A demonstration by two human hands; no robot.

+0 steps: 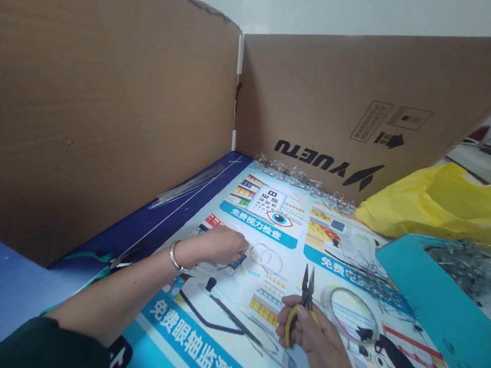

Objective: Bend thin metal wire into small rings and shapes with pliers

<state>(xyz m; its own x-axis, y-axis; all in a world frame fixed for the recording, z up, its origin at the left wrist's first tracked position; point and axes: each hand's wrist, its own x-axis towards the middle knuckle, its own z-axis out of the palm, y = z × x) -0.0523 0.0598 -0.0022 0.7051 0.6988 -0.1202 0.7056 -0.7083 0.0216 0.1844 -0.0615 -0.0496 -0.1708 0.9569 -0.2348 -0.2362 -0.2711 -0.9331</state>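
Note:
My left hand (226, 245), with a silver bangle on the wrist, reaches over the printed mat (278, 298). Its fingers are closed in a pinch, and whatever they grip is hidden from this angle. Just right of the fingertips lie thin wire rings (268, 259), overlapping each other. In my right hand (323, 337), lower down, is a pair of needle-nose pliers (307, 290). Its yellow handles rest in the fingers, and its dark jaws point up and away from me. A pale roll of tape (328, 301) lies flat on the mat beside this hand.
Cardboard panels (118, 91) wall the left and back. Straight wires (191, 184) lie along the left panel; green-handled scissors (104, 262) are near my left forearm. At right, a teal tray (433, 296) adjoins a heap of wire pieces (463, 267), with a yellow bag (444, 202) behind.

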